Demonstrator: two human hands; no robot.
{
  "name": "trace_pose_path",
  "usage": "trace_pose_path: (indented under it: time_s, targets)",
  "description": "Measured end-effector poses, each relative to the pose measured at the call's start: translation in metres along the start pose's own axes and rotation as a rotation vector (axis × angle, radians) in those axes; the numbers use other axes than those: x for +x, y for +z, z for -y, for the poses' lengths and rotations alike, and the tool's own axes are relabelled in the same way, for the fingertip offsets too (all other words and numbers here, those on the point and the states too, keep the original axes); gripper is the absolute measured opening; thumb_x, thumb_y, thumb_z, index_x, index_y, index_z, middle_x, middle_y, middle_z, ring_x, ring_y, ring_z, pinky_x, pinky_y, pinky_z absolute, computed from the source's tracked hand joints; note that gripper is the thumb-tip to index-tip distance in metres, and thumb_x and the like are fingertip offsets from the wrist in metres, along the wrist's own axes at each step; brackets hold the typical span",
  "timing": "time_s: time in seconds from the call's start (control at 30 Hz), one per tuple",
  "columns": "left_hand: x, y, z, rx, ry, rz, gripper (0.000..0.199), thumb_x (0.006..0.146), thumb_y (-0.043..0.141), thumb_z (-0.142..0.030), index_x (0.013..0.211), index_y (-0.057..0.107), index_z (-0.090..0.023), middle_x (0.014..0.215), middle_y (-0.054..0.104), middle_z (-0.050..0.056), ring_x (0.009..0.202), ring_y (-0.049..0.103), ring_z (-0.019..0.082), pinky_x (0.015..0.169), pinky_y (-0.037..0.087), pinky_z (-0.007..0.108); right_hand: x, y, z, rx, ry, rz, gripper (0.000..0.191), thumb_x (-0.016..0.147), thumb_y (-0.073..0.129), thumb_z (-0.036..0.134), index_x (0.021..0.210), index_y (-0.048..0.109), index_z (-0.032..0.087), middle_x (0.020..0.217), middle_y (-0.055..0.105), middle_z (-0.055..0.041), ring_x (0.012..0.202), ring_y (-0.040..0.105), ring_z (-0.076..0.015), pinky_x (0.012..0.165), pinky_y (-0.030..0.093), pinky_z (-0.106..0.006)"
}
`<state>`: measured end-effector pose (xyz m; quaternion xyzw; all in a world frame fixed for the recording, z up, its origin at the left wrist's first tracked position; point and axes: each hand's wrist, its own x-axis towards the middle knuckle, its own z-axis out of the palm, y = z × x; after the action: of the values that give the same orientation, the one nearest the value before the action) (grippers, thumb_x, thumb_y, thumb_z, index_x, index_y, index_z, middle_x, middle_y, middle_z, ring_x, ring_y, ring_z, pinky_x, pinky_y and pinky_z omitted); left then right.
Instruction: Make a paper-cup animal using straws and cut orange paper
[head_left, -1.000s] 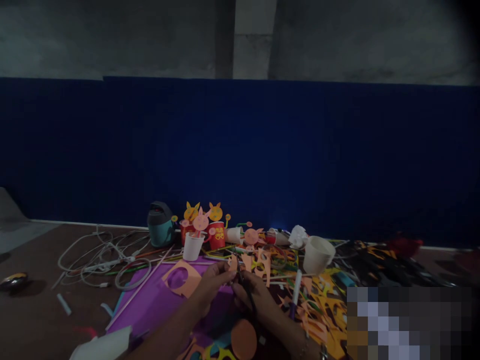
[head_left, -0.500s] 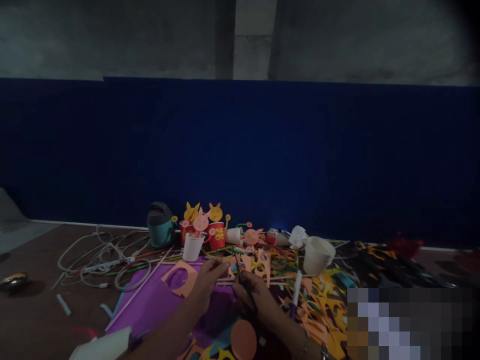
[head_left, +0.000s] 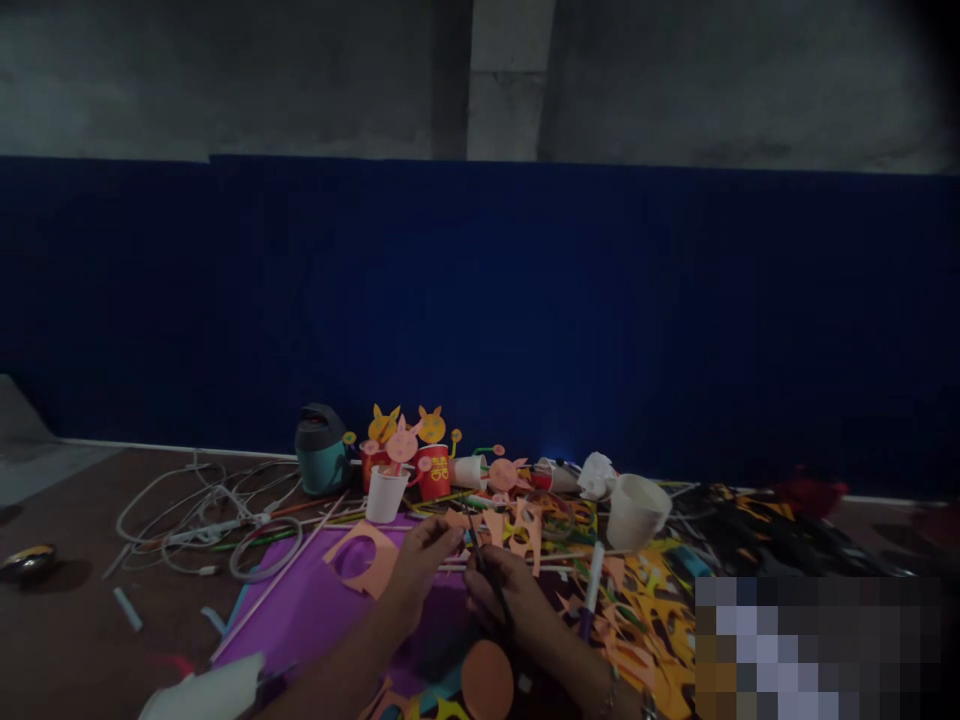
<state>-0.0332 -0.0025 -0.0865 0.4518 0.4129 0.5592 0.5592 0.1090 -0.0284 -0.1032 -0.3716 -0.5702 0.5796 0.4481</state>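
Observation:
My left hand [head_left: 416,570] pinches a small piece of orange paper [head_left: 456,519] between thumb and fingers. Close beside it, my right hand [head_left: 521,595] is wrapped round a pair of dark scissors [head_left: 492,583], blades pointing up and away beside the paper. Whether the blades touch the paper, I cannot tell. Under the hands lies a purple sheet [head_left: 319,610]. An orange sheet with a round hole [head_left: 382,562] rests left of my left hand, and an orange paper disc [head_left: 487,680] lies below my right hand.
Behind the hands stand a white cup with a pink paper animal [head_left: 387,497], a red cup [head_left: 433,472] and a teal device [head_left: 322,465]. Coiled cables [head_left: 187,520] spread left. A cream cup [head_left: 636,512], a marker [head_left: 592,590] and yellow paper scraps [head_left: 660,600] are on the right.
Both hands stay in nearly the same place. The orange paper and the scissor blades have shifted only slightly, with both hands keeping their hold.

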Motion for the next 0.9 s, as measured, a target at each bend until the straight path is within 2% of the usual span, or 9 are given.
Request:
trace_pose_path:
  time_s: [0.13, 0.3, 0.47, 0.57, 0.73, 0.9]
  targets:
    - [0.000, -0.001, -0.001, -0.011, 0.001, 0.004, 0.027, 0.062, 0.076, -0.039, 0.065, 0.060, -0.017, 0.062, 0.058, -0.003, 0.063, 0.052, 0.014, 0.062, 0.040, 0.023, 0.001, -0.003, -0.003, 0.008, -0.003, 0.005, 0.035, 0.072, 0.070, 0.046, 0.067, 0.048, 0.020, 0.049, 0.038, 0.0091, 0.040, 0.032, -0.0062, 0.040, 0.025, -0.019]
    - [-0.004, 0.003, -0.003, -0.034, -0.013, 0.024, 0.023, 0.062, 0.076, -0.034, 0.065, 0.061, -0.017, 0.063, 0.060, -0.003, 0.064, 0.055, 0.014, 0.063, 0.041, 0.023, -0.001, -0.004, 0.000, -0.041, -0.075, 0.033, 0.034, 0.074, 0.069, 0.048, 0.072, 0.053, 0.019, 0.055, 0.044, 0.0063, 0.046, 0.038, -0.0080, 0.044, 0.030, -0.020]
    - [-0.011, 0.010, -0.002, -0.044, -0.061, 0.095, 0.026, 0.063, 0.073, -0.033, 0.083, 0.066, -0.018, 0.076, 0.067, 0.002, 0.076, 0.062, 0.020, 0.073, 0.046, 0.029, -0.002, -0.002, -0.001, -0.005, -0.048, -0.001, 0.035, 0.075, 0.067, 0.051, 0.075, 0.052, 0.019, 0.057, 0.050, 0.0044, 0.047, 0.043, -0.0096, 0.043, 0.031, -0.020]
    - [-0.013, 0.010, -0.001, 0.008, -0.052, 0.086, 0.020, 0.066, 0.070, -0.036, 0.074, 0.066, -0.017, 0.072, 0.066, 0.002, 0.076, 0.062, 0.022, 0.074, 0.045, 0.030, -0.001, -0.002, -0.001, -0.024, -0.065, 0.002, 0.035, 0.075, 0.068, 0.049, 0.074, 0.052, 0.018, 0.059, 0.051, 0.0041, 0.050, 0.045, -0.0098, 0.045, 0.033, -0.020]
    - [-0.014, 0.006, 0.001, 0.114, 0.050, 0.044, 0.026, 0.071, 0.065, -0.039, 0.054, 0.061, -0.020, 0.081, 0.066, 0.005, 0.095, 0.056, 0.025, 0.088, 0.039, 0.031, -0.003, -0.002, 0.006, -0.032, -0.090, -0.011, 0.036, 0.075, 0.068, 0.049, 0.071, 0.050, 0.019, 0.055, 0.045, 0.0070, 0.044, 0.040, -0.0075, 0.043, 0.032, -0.020]
    - [-0.015, 0.008, 0.000, 0.152, 0.072, 0.129, 0.030, 0.073, 0.061, -0.036, 0.048, 0.055, -0.020, 0.070, 0.060, 0.003, 0.079, 0.054, 0.022, 0.077, 0.042, 0.030, -0.006, 0.003, 0.013, 0.047, -0.077, -0.009, 0.037, 0.075, 0.068, 0.051, 0.072, 0.050, 0.019, 0.057, 0.046, 0.0063, 0.046, 0.040, -0.0075, 0.042, 0.030, -0.019]
